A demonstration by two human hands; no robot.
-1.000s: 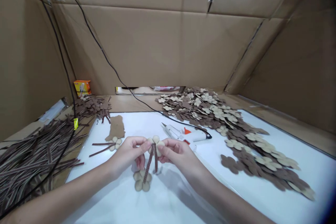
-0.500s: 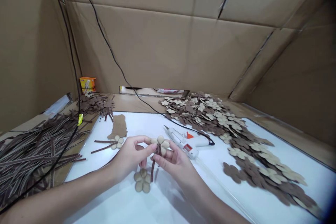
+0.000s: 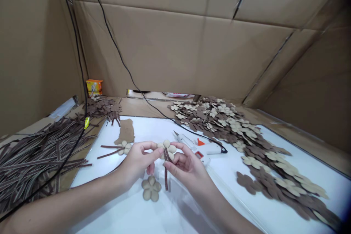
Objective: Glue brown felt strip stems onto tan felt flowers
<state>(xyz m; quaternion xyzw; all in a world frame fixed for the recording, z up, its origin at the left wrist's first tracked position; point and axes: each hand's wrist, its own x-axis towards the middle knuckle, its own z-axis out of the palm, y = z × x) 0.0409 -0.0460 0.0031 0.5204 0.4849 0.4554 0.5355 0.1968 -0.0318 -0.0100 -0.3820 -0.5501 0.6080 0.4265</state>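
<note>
Between both hands, above the white board, is a beige fabric flower (image 3: pixel 166 147) with a brown stitched ribbon (image 3: pixel 166 179) lying over its middle and hanging down. My left hand (image 3: pixel 144 157) pinches the flower's left side between thumb and fingers. On the right side, my right hand (image 3: pixel 184 162) has its thumb at the ribbon and its fingers behind the flower's edge. Just below, a loose beige flower (image 3: pixel 151 188) lies on the board. Left of my left hand rests another beige flower (image 3: pixel 125 147) with two brown ribbon tails.
A white glue gun (image 3: pixel 197 148) lies behind my right hand, its black cord (image 3: pixel 120 56) running up leftward. Brown and beige flowers (image 3: pixel 225 120) are heaped at the right. Many ribbon strips (image 3: pixel 41 157) fill the left. A cardboard scrap (image 3: pixel 126 131) and an orange box (image 3: pixel 94 87) sit farther back.
My right thumb has shifted slightly down along the ribbon, and the ribbon's hanging end has swung right to hang nearly straight. The whole view has moved a little.
</note>
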